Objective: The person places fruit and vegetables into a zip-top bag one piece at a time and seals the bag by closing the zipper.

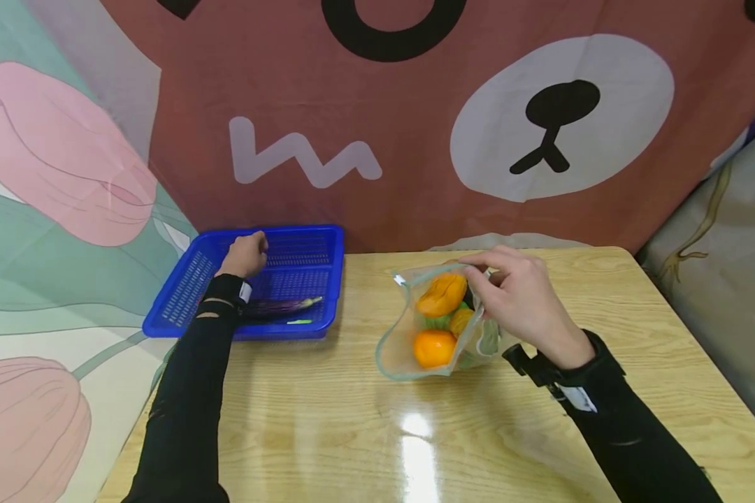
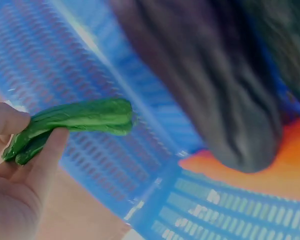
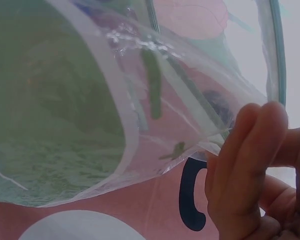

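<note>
My left hand [image 1: 247, 254] reaches into a blue slotted basket [image 1: 189, 286] at the table's left. In the left wrist view its fingers [image 2: 20, 150] pinch a green leafy vegetable [image 2: 85, 118] over the basket's floor. A dark purple eggplant [image 1: 283, 307] lies in the basket, seen close up as the eggplant [image 2: 225, 100]. My right hand [image 1: 516, 297] grips the rim of a clear zip bag [image 1: 396, 349] at mid-table. The bag holds orange fruits [image 1: 435, 347] and something green. In the right wrist view, fingers [image 3: 250, 160] hold the bag's plastic edge [image 3: 155, 125].
The wooden table [image 1: 365, 433] has a glossy top with a light glare. A printed cloth with a bear face [image 1: 560, 119] hangs behind it. A tulip-print cloth [image 1: 50, 181] covers the left side. The table's right edge runs near another cloth.
</note>
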Available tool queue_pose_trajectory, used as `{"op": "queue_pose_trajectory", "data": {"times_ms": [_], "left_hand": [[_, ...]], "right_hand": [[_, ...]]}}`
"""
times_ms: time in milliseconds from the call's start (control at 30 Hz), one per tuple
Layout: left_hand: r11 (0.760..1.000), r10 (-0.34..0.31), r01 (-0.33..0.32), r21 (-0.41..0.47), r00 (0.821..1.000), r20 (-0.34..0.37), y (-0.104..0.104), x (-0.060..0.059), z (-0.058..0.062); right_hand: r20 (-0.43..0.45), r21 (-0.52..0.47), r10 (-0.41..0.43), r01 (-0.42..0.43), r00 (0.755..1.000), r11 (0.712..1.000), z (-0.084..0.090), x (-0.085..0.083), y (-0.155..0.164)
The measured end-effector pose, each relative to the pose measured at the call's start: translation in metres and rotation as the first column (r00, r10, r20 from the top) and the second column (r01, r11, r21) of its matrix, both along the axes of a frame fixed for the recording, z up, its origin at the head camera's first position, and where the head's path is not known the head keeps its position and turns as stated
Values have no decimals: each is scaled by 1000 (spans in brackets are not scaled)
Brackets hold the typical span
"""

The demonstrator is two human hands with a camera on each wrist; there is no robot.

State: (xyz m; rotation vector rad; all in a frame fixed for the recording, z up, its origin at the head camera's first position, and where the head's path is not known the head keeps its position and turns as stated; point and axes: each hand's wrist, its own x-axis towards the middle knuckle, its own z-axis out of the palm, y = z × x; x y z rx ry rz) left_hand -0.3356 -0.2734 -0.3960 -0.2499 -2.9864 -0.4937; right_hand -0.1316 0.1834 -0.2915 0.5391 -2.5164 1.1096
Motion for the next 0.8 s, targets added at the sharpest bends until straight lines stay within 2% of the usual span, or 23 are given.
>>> {"op": "queue_pose_trajectory", "data": {"times_ms": [167, 267, 467, 600, 667, 800], "left_hand": [[992, -21, 25, 124, 999, -32, 8, 9, 17], [982, -40, 59, 180, 993, -108, 19, 17, 28], [943, -125, 185, 275, 967, -222, 59, 51, 56], [886, -181, 275, 374, 946, -267, 83, 73, 73], [849, -218, 324, 418, 934, -282, 95, 86, 86], [762, -294, 419, 494, 903, -313, 114, 105, 100]], "right_hand": [[9, -3, 3, -3, 1000, 1000, 1, 1, 0], [22, -10, 6, -5, 1000, 1000, 1, 1, 0], [33, -27, 11, -11, 999, 1000, 0, 1, 0], [26, -22, 2, -1, 1000, 1000, 1, 0, -1], [25, -16, -6, 7, 1000, 1000, 2, 0, -1], [27, -19, -12, 12, 1000, 1000, 2, -1, -1]]}}
